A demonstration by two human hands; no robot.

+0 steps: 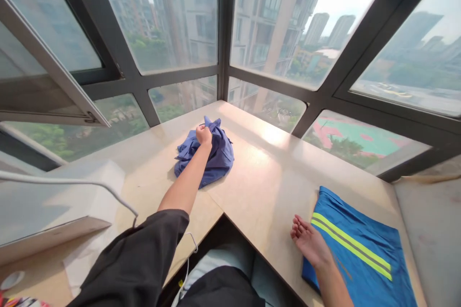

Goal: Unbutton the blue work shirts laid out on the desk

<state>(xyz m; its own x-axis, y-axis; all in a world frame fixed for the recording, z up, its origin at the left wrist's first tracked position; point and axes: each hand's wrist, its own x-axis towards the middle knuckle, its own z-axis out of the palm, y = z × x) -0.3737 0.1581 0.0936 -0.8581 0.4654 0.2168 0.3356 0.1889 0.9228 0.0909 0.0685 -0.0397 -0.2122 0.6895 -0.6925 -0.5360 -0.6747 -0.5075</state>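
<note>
A crumpled purple-blue cloth garment (220, 156) lies bunched near the far corner of the desk. My left hand (204, 135) reaches out to it, fingers closed on a raised fold at its top. What kind of garment it is cannot be made out. On the right, a folded blue garment (363, 223) with yellow-green and grey reflective stripes lies flat on the desk. Beside its left edge is my right hand (308, 240), palm turned up, fingers loosely curled and apart, holding nothing. My right forearm passes over part of the striped garment.
The light wooden desk (259, 187) fills a corner below windows with dark frames (223, 33). At left, a white box-like object (72, 201) stands near a white cable (90, 182). An opened window sash (46, 72) juts in at upper left. The desk's inner corner edge lies before my lap.
</note>
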